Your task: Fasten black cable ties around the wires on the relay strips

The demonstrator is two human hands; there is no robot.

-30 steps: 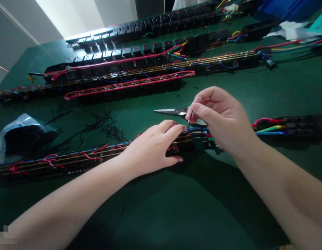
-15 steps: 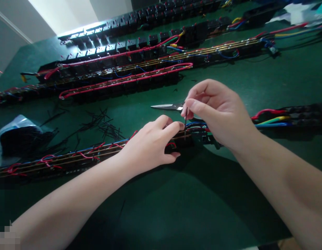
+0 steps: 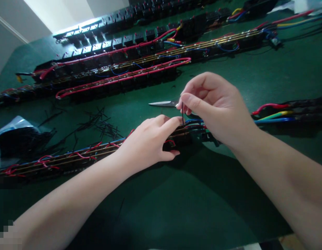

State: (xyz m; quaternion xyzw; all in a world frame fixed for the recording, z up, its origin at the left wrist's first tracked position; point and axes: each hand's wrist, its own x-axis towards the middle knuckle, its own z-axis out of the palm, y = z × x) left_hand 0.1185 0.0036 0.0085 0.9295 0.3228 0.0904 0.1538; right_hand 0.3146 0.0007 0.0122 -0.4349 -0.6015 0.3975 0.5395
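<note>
My left hand [image 3: 153,139] lies over a long black wired strip [image 3: 98,152]. Its fingers bend down on the strip's far side, and the thumb reaches round the near side. Between thumb and index finger, my right hand [image 3: 213,107] pinches a thin black cable tie [image 3: 183,113], which runs down to the strip beside my left index fingertip. The tie's lower end is hard to make out. Brass-coloured rods and red and blue wires run along the strip. Scissors [image 3: 162,103] show just behind my right fingertips, blades pointing left, their handles partly hidden by the hand.
Loose black cable ties [image 3: 106,125] lie scattered left of the scissors, near an open plastic bag [image 3: 16,121] full of them. Several more wired strips [image 3: 124,74] cross the back of the green table [image 3: 150,208]. Thick coloured cables [image 3: 275,116] leave the strip at right.
My right hand has risen slightly with the cable tie, whose lower end has come up from the strip's near side. My left hand stays on the strip. The view has shifted a little.
</note>
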